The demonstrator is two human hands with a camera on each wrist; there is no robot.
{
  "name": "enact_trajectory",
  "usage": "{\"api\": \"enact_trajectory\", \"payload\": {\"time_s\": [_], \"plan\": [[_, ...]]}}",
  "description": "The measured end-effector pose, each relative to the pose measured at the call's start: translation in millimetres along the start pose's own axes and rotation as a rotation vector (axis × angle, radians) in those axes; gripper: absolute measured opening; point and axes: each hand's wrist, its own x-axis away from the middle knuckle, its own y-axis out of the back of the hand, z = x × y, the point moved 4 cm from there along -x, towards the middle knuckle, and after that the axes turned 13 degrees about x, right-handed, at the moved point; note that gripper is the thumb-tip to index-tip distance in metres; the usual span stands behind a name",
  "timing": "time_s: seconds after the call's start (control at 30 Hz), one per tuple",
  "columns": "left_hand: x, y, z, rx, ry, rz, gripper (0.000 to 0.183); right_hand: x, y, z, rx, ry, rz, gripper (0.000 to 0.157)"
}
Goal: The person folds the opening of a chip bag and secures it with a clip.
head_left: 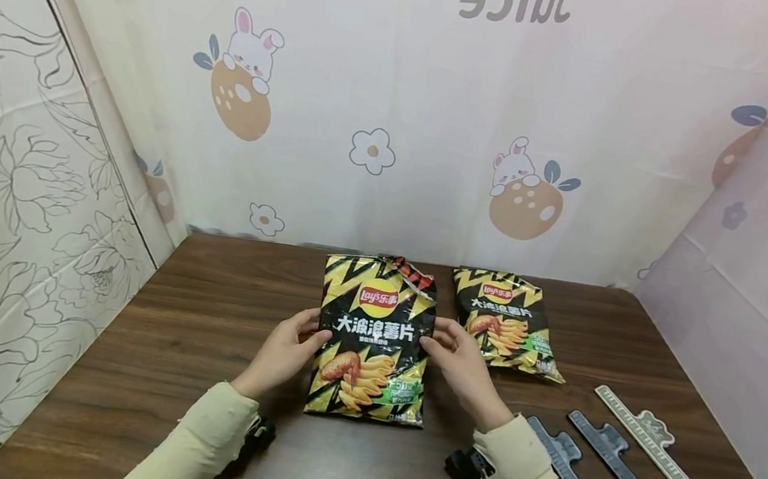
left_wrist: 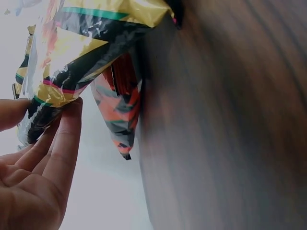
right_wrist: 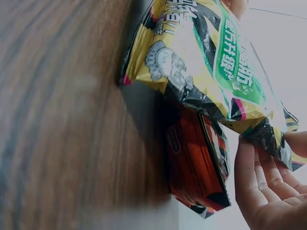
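A black-and-yellow bag of potato chips (head_left: 373, 350) stands nearly upright at the middle of the table, between both hands. My left hand (head_left: 284, 353) grips its left edge, thumb in front and fingers behind. The right hand (head_left: 462, 367) pinches the opposite edge the same way. In the right wrist view, the bag's lower end (right_wrist: 192, 57) tilts close over the table. Behind it is a red-and-black packet (left_wrist: 122, 108), mostly hidden in the head view, where a red strip (head_left: 415, 277) shows above the held bag's top right corner.
A second black-and-yellow chip bag (head_left: 505, 322) lies at the back right of the wooden table (head_left: 205, 289). Two dark bag clips (head_left: 603, 448) (head_left: 560, 457) and a longer pale clip (head_left: 647, 440) lie to the right, near the right forearm. Patterned curtains (head_left: 390, 72) hang around the table.
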Motion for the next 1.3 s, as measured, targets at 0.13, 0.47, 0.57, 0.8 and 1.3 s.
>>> {"api": "enact_trajectory", "payload": {"time_s": [0.13, 0.47, 0.57, 0.8, 1.3], "plan": [[0.0, -5.5, -0.4, 0.0, -0.001, 0.013, 0.056, 3, 6.8, -1, 0.026, -0.01, -0.004, 0.044], [0.6, -18.9, -2.8, 0.021, -0.014, 0.052, 0.055, 11, 20.8, -3, 0.063, -0.035, -0.009, 0.056], [-0.3, -23.1, -4.6, 0.035, -0.019, 0.063, 0.056, 12, 24.6, -4, 0.063, -0.031, -0.012, 0.057], [-2.5, -31.6, -9.5, 0.06, -0.047, 0.081, 0.054, 15, 33.1, -5, 0.071, -0.036, -0.032, 0.056], [-0.6, -39.6, -12.9, 0.087, -0.045, 0.096, 0.055, 18, 42.8, -7, 0.032, -0.021, -0.036, 0.052]]}}
